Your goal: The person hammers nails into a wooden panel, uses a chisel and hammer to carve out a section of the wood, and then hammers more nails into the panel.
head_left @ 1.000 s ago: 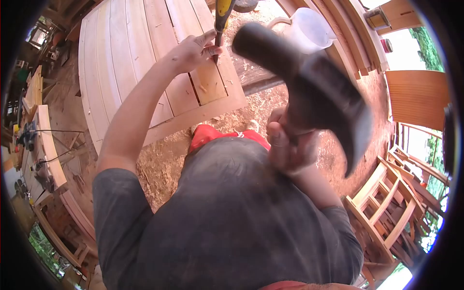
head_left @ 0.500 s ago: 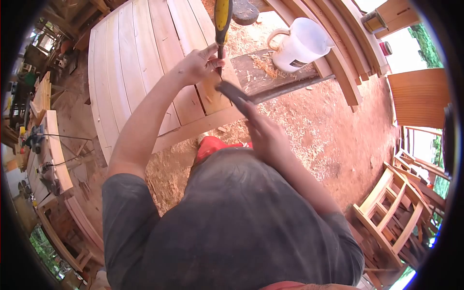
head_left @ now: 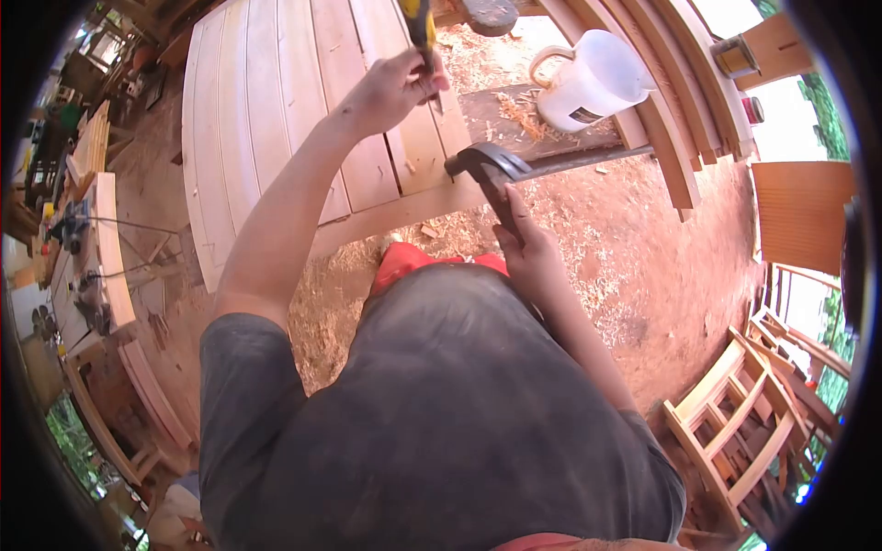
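- The chisel stands at the top centre of the frame. Its long axis runs nearly straight up and down the picture, with the yellow handle cut off by the top edge and the blade pointing down at the wood.
- The left hand is wrapped tightly round the chisel's lower shank, fingers curled shut on it, thumb side toward the blade.
- The blade comes down onto the slatted wooden panel, near its lower right corner. Whether the tip touches the wood is hidden by the fingers.
- The hammer lies just below and to the right of the chisel, apart from it. Its dark head is level with the panel's bottom rail.
- The right hand grips the hammer handle, with the forefinger laid along it. It sits lower in the frame than the left hand, so the left is the one at the chisel.
- A dark plank strewn with shavings lies right of the panel, and a white jug stands on it.
- Curved timbers run down the upper right, and a chair frame sits at lower right on the sawdust floor.
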`<state>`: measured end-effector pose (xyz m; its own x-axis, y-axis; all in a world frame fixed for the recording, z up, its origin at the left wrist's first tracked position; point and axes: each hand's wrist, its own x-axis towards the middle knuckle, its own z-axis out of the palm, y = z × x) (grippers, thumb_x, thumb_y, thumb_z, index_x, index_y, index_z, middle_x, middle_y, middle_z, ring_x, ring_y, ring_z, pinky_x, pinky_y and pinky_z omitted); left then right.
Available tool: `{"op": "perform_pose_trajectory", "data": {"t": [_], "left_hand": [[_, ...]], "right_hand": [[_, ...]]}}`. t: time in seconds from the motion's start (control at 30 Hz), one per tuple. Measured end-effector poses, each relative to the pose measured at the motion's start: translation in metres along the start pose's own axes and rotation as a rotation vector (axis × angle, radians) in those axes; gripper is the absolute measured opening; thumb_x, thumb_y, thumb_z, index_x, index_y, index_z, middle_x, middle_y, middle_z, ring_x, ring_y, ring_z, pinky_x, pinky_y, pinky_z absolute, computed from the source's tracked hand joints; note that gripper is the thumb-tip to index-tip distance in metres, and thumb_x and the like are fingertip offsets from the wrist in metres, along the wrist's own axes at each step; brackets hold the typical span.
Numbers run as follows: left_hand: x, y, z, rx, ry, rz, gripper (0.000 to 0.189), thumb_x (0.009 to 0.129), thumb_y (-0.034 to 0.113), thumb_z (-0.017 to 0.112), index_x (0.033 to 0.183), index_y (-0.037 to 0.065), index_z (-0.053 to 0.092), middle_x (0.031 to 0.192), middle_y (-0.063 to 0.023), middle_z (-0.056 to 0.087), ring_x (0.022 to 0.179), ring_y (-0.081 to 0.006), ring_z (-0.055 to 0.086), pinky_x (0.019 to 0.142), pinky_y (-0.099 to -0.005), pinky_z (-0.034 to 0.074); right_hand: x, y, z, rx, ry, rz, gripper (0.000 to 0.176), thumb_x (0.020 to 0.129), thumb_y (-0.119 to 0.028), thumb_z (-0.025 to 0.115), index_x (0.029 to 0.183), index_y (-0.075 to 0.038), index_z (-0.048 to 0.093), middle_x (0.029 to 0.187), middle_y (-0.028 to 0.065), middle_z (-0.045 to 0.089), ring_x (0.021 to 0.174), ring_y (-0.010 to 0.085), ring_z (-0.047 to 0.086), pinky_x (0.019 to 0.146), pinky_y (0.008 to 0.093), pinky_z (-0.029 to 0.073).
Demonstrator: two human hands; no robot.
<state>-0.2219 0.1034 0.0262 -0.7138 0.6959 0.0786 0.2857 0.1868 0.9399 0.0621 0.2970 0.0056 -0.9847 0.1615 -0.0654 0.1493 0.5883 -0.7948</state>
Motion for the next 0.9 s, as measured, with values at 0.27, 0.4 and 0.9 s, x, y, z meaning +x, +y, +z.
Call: {"op": "perform_pose_trajectory", "data": {"t": [0.27,0.4,0.9], "left_hand": [[-0.079,0.019,-0.073,-0.136,0.191,-0.136,0.027,0.108,0.025,0.064,0.124,0.003,0.059,0.116,-0.0097,0.071,0.105,-0.0172,0.073,0.09,-0.0329,0.063],[-0.12,-0.004,-0.086,-0.127,0.211,-0.218,0.021,0.106,0.022,0.068,0.116,0.004,0.062,0.113,-0.006,0.07,0.104,-0.0137,0.071,0.089,-0.0311,0.062],[-0.146,-0.044,-0.075,-0.01,0.206,-0.087,0.014,0.106,0.007,0.065,0.118,0.001,0.063,0.116,-0.0043,0.067,0.111,-0.0137,0.068,0.099,-0.0308,0.06]], "right_hand": [[0.002,0.008,0.0,-0.027,-0.015,0.001,0.07,0.102,-0.014,0.067,0.165,-0.021,0.038,0.113,0.0292,0.074,0.103,0.0477,0.073,0.085,0.0501,0.056],[0.002,0.012,0.005,-0.007,0.016,-0.042,0.069,0.103,-0.015,0.066,0.165,-0.019,0.037,0.125,0.0294,0.072,0.115,0.0461,0.071,0.094,0.0475,0.056],[0.002,-0.003,0.004,-0.011,-0.048,0.138,0.064,0.106,-0.013,0.063,0.164,-0.004,0.037,0.152,0.0206,0.06,0.134,0.0233,0.063,0.105,0.032,0.049]]}}
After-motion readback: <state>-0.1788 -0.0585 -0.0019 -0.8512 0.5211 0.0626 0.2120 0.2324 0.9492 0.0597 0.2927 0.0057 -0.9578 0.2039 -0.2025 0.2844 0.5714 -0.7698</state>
